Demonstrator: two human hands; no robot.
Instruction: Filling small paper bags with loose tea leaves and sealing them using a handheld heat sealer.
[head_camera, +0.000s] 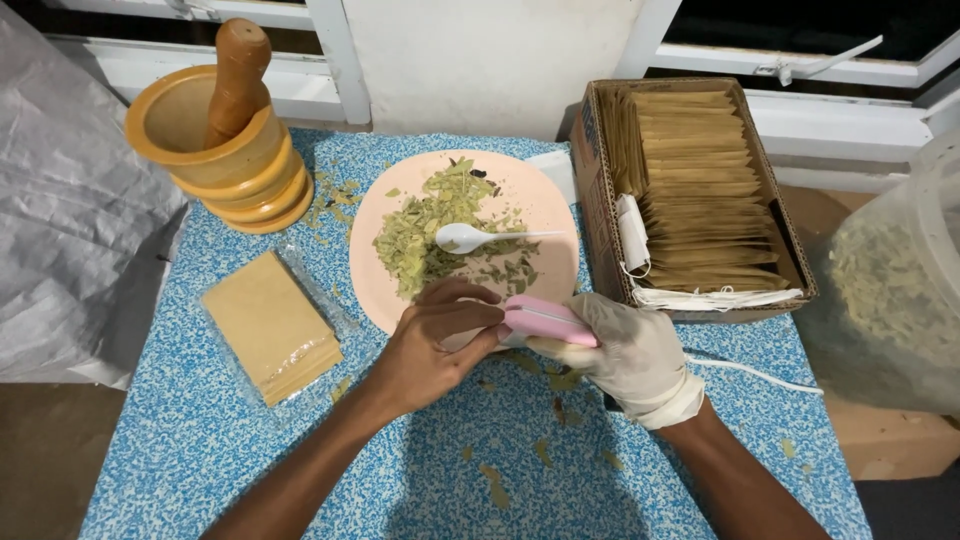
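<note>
The gloved right hand (628, 355) is gripping a pink sealer (548, 321), fingers curled beneath it. The bare left hand (432, 345) is pinching closed at the sealer's tip, just over the near rim of the pink plate (545, 205) of dried leaves (440, 225).

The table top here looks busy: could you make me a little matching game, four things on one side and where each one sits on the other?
Things:
1. pestle
2. white spoon
3. pink device
4. paper bags

Places:
A. on the dried leaves on the plate
B. standing in rows in the cardboard box
C. leaning in the mortar
D. between the left hand and gloved right hand

Pairs: 1-C, 2-A, 3-D, 4-B
</note>
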